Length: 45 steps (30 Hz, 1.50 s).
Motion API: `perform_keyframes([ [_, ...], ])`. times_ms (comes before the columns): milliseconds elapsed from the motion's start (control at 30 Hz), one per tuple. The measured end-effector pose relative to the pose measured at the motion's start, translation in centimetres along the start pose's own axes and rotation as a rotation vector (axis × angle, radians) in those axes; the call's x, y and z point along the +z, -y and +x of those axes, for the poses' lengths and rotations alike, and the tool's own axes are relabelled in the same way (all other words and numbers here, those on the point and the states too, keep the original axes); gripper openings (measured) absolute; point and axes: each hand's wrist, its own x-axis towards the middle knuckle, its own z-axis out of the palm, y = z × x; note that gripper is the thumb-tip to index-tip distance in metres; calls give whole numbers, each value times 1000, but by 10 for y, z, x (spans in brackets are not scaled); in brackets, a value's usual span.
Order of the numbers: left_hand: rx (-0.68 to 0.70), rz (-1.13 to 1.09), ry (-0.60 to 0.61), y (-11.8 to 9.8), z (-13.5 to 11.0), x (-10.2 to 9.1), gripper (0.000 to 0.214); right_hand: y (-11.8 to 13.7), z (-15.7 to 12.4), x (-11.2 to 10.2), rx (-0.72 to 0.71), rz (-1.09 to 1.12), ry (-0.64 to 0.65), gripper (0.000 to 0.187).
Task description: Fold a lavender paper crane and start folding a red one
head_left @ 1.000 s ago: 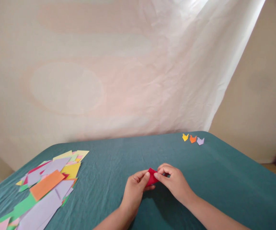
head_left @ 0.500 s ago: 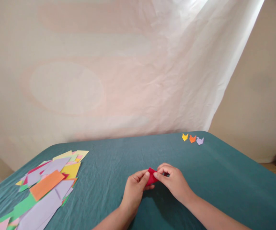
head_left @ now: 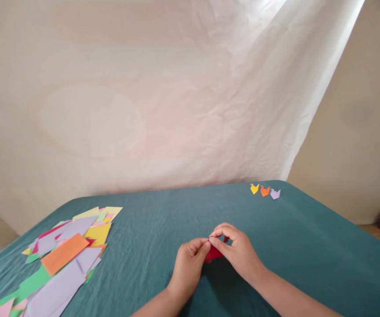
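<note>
A small folded piece of red paper [head_left: 213, 254] is held between my two hands, above the front middle of the table. My left hand [head_left: 190, 263] pinches its left side between thumb and fingers. My right hand [head_left: 235, 248] pinches the upper edge, with its thumb and fingertips meeting close to the left thumb. Both hands cover much of the paper, so its full shape is hidden.
Loose coloured paper sheets [head_left: 61, 281] lie in a heap on the left of the green cloth-covered table [head_left: 150, 229]. Yellow [head_left: 254, 189], orange [head_left: 264, 191] and lilac [head_left: 275, 194] folded paper birds lie in a row at the back right. A pale sheet [head_left: 177, 110] hangs behind.
The red paper has turned and sits slightly lower, its top point now covered by my fingers. My right fingertips have shifted left, up against the left thumb.
</note>
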Motion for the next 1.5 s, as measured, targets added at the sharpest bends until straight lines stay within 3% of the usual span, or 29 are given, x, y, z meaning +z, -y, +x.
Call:
perform_keyframes([
  [133, -22, -32, 52, -2, -1, 2, 29, 1, 1, -4, 35, 30, 5, 12],
  [367, -11, -41, 164, -2, -4, 4, 30, -7, 4, -9, 244, 154, 11, 19],
  [933, -40, 18, 94, -3, -2, 1, 32, 1, 5, -11, 144, 156, -32, 14],
  [1200, -9, -71, 105, -9, 2, -2, 45, 6, 2, -11, 42, 152, -64, 13],
  [1500, 64, 230, 79, -12, -3, -7, 33, 6, 2, -11, 82, 171, -39, 17],
])
